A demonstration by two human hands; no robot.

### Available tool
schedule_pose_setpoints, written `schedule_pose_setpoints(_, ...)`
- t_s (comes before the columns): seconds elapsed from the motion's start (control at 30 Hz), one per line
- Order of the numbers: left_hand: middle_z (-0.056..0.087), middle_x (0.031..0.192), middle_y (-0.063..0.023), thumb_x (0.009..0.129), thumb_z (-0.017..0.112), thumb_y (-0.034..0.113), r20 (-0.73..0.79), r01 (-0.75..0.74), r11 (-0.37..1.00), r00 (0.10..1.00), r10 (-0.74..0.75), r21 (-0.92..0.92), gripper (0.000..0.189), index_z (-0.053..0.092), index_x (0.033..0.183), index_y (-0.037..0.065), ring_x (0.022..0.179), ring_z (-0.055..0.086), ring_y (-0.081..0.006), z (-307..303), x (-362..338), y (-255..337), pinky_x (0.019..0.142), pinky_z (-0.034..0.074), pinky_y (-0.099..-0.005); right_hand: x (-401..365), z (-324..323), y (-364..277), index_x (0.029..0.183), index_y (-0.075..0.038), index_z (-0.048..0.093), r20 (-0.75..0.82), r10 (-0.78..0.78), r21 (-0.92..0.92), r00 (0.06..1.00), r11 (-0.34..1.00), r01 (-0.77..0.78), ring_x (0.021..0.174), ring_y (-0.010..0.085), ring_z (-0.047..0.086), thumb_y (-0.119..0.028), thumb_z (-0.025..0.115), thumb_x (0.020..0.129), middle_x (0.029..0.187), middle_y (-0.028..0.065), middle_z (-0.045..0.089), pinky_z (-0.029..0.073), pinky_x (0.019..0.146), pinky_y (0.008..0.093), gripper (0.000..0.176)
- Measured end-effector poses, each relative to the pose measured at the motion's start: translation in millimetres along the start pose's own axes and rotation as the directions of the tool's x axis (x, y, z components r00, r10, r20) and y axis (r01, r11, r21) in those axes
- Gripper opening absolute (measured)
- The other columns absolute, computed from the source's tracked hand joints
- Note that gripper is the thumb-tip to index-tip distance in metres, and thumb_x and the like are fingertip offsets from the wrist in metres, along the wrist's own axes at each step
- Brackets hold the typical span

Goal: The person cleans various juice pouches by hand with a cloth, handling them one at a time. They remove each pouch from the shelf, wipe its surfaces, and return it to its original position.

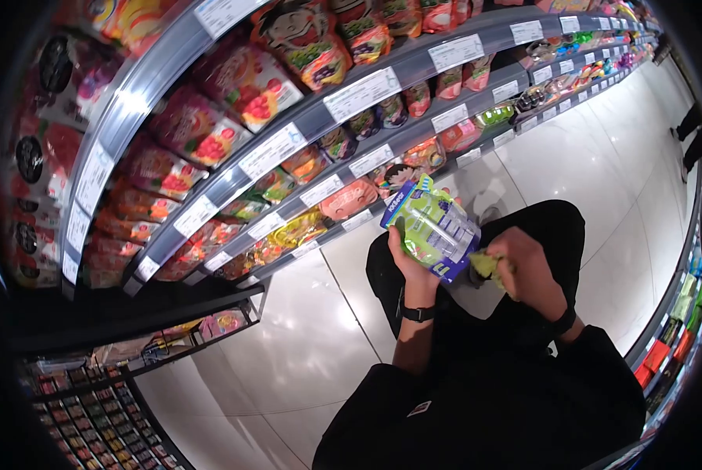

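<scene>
A green and purple-blue snack pouch (pixel 439 229) with printed panels on its face is gripped at its left edge by my left hand (pixel 412 270), thumb over the front. Just right of the pouch's lower corner, my right hand (pixel 530 265) is closed on a crumpled yellow-green cloth (pixel 486 267). Both hands are over my bent knees, close to the bottom shelf of the candy rack. A dark band circles each wrist.
Curved shelves with price labels (pixel 361 95) carry rows of candy bags (pixel 255 86) on the left and ahead. White tiles (pixel 288 345) cover the floor. Another person's legs (pixel 689 141) stand at the far right, above more stocked shelves (pixel 664 345).
</scene>
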State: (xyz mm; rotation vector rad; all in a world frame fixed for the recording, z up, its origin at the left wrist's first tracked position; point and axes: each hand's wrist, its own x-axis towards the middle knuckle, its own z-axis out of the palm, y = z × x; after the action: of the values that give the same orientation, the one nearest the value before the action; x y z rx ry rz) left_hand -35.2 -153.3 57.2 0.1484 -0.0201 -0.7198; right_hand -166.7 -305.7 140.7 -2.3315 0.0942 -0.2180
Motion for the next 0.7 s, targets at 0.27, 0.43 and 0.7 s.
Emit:
schedule_pose_setpoints(0.27,0.049,0.149,-0.0151,0.102,0.04,0.064,-0.183,0.055,0.877,0.982,0.038,0.477,0.078,0.039,0.15,0.002,0.132,0.052,-0.0262,-13.4,69.9,-77.1,0.11,0.042,-0.0392,62.3,-30.2,13.9,0.118,-0.006,0.067,-0.086,-0.042,-0.256,0.995,0.967,0.019,0.091,0.0302,0.064,-0.021,0.083,0.068,0.098,0.0106,0.058,0.055,0.076,0.038,0.054)
schedule_pose_setpoints(0.43,0.034,0.157,-0.0137,0.098,0.054,0.06,0.008,-0.044,0.706,0.998,0.055,0.707,0.089,0.019,0.159,0.005,0.141,0.039,-0.0247,19.6,134.7,-119.3,0.115,0.033,-0.0367,81.5,-74.6,65.2,0.099,-0.005,0.069,-0.174,0.061,-0.253,0.983,0.962,-0.105,0.089,0.0317,0.066,-0.015,0.08,0.068,0.101,0.0077,0.062,0.056,0.075,0.0411,0.034)
schedule_pose_setpoints(0.7,0.047,0.147,-0.0119,0.094,0.072,0.032,0.086,-0.157,0.613,0.986,0.144,0.774,0.072,0.036,0.151,0.006,0.13,0.048,-0.0213,9.2,225.7,-151.6,0.106,0.042,-0.0369,104.5,-162.4,173.8,0.094,0.004,0.067,-0.284,0.305,0.177,0.909,0.948,-0.263,0.079,0.0245,0.064,0.001,0.071,0.081,0.089,0.0129,0.064,0.049,0.074,0.0309,0.014)
